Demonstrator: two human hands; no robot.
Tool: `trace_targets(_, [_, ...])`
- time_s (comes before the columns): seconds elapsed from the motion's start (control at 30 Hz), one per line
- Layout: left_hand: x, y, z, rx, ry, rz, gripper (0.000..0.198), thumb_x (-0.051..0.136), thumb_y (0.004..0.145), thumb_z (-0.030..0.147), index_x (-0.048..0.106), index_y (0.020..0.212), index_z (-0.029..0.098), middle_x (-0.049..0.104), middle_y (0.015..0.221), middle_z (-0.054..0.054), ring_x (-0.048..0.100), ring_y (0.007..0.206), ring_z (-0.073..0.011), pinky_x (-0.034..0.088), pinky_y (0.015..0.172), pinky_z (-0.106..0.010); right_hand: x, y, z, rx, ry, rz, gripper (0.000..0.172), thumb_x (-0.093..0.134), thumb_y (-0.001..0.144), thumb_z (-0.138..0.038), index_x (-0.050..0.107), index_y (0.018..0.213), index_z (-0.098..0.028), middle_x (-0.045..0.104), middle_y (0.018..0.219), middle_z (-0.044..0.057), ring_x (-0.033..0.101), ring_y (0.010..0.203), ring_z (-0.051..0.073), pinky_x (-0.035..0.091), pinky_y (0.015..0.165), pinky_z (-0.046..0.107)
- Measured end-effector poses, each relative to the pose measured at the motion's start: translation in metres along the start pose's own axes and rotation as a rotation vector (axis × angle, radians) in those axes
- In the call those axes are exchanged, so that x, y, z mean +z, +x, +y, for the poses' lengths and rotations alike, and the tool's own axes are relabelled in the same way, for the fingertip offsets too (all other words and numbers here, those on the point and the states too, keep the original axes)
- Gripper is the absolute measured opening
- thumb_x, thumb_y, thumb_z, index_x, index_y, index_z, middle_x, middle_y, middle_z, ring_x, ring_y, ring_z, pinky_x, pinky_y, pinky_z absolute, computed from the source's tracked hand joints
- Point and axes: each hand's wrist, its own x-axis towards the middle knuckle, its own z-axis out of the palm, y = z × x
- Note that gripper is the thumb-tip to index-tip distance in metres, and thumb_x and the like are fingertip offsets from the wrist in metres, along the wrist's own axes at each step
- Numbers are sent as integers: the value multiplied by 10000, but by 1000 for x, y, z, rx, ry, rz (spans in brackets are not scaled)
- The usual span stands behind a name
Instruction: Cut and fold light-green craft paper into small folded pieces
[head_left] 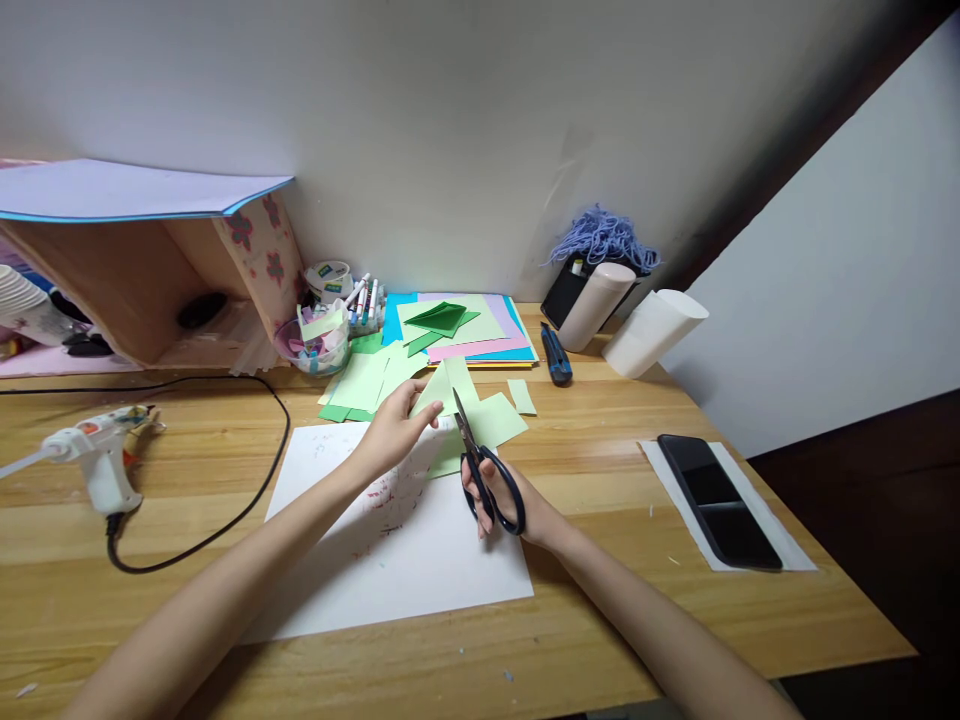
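A piece of light green paper is pinched between the thumb and fingers of my left hand. My right hand grips black-handled scissors, with fingers through the loops. The blades point up and away from me, against the right part of the held paper; whether they are cutting it I cannot tell. More light green pieces lie just behind and to the right of the scissors. Beneath both hands is a white sheet with red marks.
A glue gun with its looping cord lies left. Stacked coloured paper, a basket of scraps and a cardboard box stand at the back. A utility knife, paper rolls and a phone are to the right.
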Motion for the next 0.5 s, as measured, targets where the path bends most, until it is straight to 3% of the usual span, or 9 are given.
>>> trace_targets(0.2, [-1, -1, 3, -19, -30, -6, 261, 511, 785, 349, 522, 961, 157, 594, 683, 5, 560, 719, -153, 385, 667, -259, 4, 0, -1, -32, -116, 78, 512, 439, 723, -681, 430, 769, -171, 376, 587, -75, 430, 326, 36, 408, 316, 167])
trace_targets(0.37, [-3, 1, 4, -67, -97, -29, 318, 526, 770, 416, 516, 944, 150, 584, 631, 9, 525, 585, -127, 376, 574, -239, 2, 0, 1, -55, -155, 82, 484, 419, 755, -658, 425, 767, -174, 364, 597, -75, 414, 319, 28, 390, 303, 160])
trace_targets(0.5, [-4, 5, 0, -173, -186, -51, 371, 463, 769, 525, 517, 753, 158, 589, 548, -2, 512, 482, -124, 405, 530, -249, 3, -2, 0, -41, -195, 59, 480, 412, 757, -657, 419, 783, -178, 352, 602, -75, 410, 328, 30, 383, 304, 161])
